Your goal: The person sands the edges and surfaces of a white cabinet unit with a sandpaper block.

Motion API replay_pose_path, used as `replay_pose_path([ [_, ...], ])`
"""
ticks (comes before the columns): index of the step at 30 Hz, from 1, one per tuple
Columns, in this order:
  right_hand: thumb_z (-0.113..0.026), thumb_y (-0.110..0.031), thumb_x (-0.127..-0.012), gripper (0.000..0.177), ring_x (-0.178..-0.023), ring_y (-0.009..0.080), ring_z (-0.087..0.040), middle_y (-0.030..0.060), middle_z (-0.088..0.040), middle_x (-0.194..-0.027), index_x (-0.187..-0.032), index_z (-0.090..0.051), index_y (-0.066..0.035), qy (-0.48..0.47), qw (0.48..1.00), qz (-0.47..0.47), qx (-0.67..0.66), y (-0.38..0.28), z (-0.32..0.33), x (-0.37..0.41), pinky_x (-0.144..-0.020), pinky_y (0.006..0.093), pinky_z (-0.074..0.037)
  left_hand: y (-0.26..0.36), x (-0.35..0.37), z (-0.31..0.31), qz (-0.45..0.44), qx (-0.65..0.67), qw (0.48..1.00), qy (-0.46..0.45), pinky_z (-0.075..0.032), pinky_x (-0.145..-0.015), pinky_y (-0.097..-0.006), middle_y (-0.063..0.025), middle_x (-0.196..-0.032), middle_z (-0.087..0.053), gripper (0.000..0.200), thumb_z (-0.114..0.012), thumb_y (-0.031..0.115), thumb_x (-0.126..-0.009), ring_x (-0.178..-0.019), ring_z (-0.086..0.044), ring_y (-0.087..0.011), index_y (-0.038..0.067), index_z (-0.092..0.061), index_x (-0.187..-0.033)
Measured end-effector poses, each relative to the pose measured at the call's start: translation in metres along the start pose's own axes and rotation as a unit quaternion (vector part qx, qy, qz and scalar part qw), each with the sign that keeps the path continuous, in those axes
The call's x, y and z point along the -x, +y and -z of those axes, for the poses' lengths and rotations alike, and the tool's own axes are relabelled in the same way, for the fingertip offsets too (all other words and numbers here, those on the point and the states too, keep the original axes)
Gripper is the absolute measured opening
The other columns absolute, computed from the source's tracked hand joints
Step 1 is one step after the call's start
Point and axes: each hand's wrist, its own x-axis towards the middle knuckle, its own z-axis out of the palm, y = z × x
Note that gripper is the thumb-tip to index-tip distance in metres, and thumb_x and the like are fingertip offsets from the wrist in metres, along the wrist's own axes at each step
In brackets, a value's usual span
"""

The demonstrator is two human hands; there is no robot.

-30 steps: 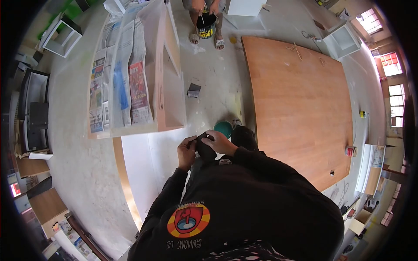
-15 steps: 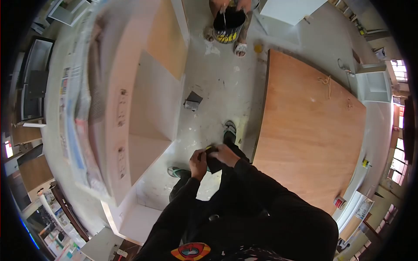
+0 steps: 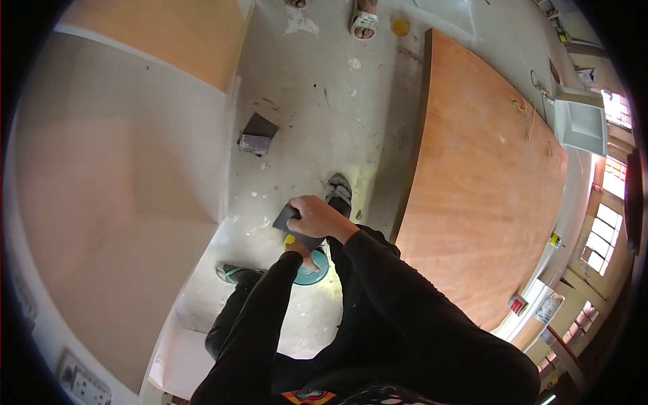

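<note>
A dark grey sheet, like sandpaper [image 3: 287, 216], is gripped by my right hand [image 3: 316, 214], its fingers closed over the upper edge. Just below, my left hand [image 3: 302, 252] is partly covered by the sheet, with its visible fingers stretched down over a round teal container [image 3: 316, 271]. A small yellow piece [image 3: 289, 239] shows between the left hand and the sheet; its kind is unclear. The container sits on the floor between my feet.
A large wooden panel [image 3: 482, 182] stands to the right, and a white cabinet carcass [image 3: 121, 182] to the left. On the floor ahead lie a dark sheet [image 3: 262, 124] and a grey block [image 3: 254, 144]. Another person's sandalled foot [image 3: 364, 27] is at the top.
My view has shifted left and down. My hands, earlier together around the dark sheet, have separated: the right holds it higher, the left has lowered over the teal container, now visible.
</note>
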Motion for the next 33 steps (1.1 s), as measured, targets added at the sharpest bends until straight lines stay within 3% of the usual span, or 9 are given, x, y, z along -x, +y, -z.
replay_pose_path([
  [1,-0.064,-0.019,-0.072,0.032,-0.078,0.0416,-0.063,0.0262,-0.064,-0.082,-0.093,-0.063,0.005,-0.025,0.998,0.038,0.038,0.002,-0.003,0.000,-0.072,0.0429,-0.050,-0.002,0.000,-0.008,-0.003,0.003,1.000,-0.002,-0.046,-0.103,-0.0435,-0.0184,-0.132,-0.061,0.087,-0.084,0.050,-0.061,-0.121,-0.058,-0.0351,0.015,-0.057,-0.136],
  [8,-0.060,-0.016,-0.072,0.026,-0.078,0.0417,-0.063,0.0237,-0.065,-0.081,-0.090,-0.062,0.003,-0.102,0.993,0.012,0.052,-0.021,0.030,0.004,-0.072,0.0453,-0.050,-0.021,-0.011,0.006,-0.011,0.149,0.975,-0.166,-0.046,-0.101,-0.0424,-0.0174,-0.129,-0.063,0.086,-0.085,0.052,-0.059,-0.119,-0.060,-0.0338,0.014,-0.061,-0.132],
  [10,-0.059,-0.014,-0.071,0.024,-0.080,0.0413,-0.063,0.0225,-0.064,-0.082,-0.089,-0.061,0.002,-0.184,0.978,-0.026,0.089,-0.031,0.036,0.003,-0.072,0.0453,-0.049,-0.027,-0.014,0.011,-0.013,0.181,0.961,-0.209,-0.046,-0.101,-0.0420,-0.0171,-0.128,-0.064,0.086,-0.085,0.053,-0.058,-0.118,-0.060,-0.0335,0.013,-0.062,-0.131],
  [16,-0.059,-0.012,-0.071,0.021,-0.081,0.0401,-0.063,0.0200,-0.062,-0.081,-0.088,-0.060,0.001,-0.135,0.976,0.092,0.147,-0.046,0.030,0.000,-0.073,0.0464,-0.049,-0.036,-0.002,0.030,-0.013,0.265,0.920,-0.289,-0.047,-0.099,-0.0396,-0.0164,-0.121,-0.068,0.079,-0.085,0.054,-0.058,-0.114,-0.063,-0.0310,0.011,-0.069,-0.121],
  [19,-0.060,-0.011,-0.073,0.019,-0.081,0.0391,-0.063,0.0187,-0.063,-0.084,-0.088,-0.060,0.000,-0.088,0.973,0.149,0.153,-0.060,0.024,0.017,-0.073,0.0459,-0.051,-0.043,0.033,-0.012,-0.023,0.370,0.879,-0.302,-0.045,-0.103,-0.0404,-0.0171,-0.126,-0.066,0.086,-0.083,0.061,-0.057,-0.118,-0.061,-0.0321,0.011,-0.067,-0.125],
  [21,-0.061,-0.012,-0.074,0.019,-0.081,0.0386,-0.063,0.0183,-0.064,-0.085,-0.089,-0.060,0.000,-0.088,0.968,0.164,0.166,-0.063,0.015,0.031,-0.073,0.0456,-0.051,-0.038,0.049,-0.022,-0.023,0.260,0.904,-0.338,-0.043,-0.106,-0.0402,-0.0194,-0.133,-0.061,0.093,-0.077,0.068,-0.061,-0.124,-0.058,-0.0328,0.009,-0.064,-0.131],
  [23,-0.062,-0.012,-0.074,0.019,-0.082,0.0380,-0.063,0.0179,-0.064,-0.086,-0.090,-0.060,0.000,-0.093,0.963,0.178,0.181,-0.064,0.007,0.044,-0.073,0.0453,-0.052,-0.037,0.064,-0.045,-0.055,0.290,0.920,-0.258,-0.046,-0.102,-0.0427,-0.0214,-0.126,-0.065,0.078,-0.075,0.059,-0.069,-0.118,-0.061,-0.0365,0.006,-0.066,-0.125],
  [30,-0.062,-0.013,-0.078,0.018,-0.084,0.0376,-0.064,0.0173,-0.063,-0.086,-0.091,-0.060,0.000,-0.124,0.936,0.247,0.219,-0.052,-0.022,0.075,-0.073,0.0464,-0.051,-0.036,0.052,-0.074,-0.201,0.088,0.894,-0.391,-0.048,-0.097,-0.0463,-0.0225,-0.116,-0.068,0.056,-0.070,0.045,-0.077,-0.110,-0.063,-0.0406,0.006,-0.068,-0.117],
  [33,-0.062,-0.011,-0.078,0.018,-0.083,0.0394,-0.064,0.0182,-0.063,-0.083,-0.093,-0.060,-0.001,-0.061,0.926,0.293,0.232,-0.055,-0.016,0.081,-0.072,0.0484,-0.051,-0.015,0.061,-0.025,-0.144,0.171,0.923,-0.314,-0.050,-0.089,-0.0494,-0.0225,-0.107,-0.069,0.040,-0.065,0.032,-0.081,-0.103,-0.064,-0.0429,0.005,-0.068,-0.109],
])
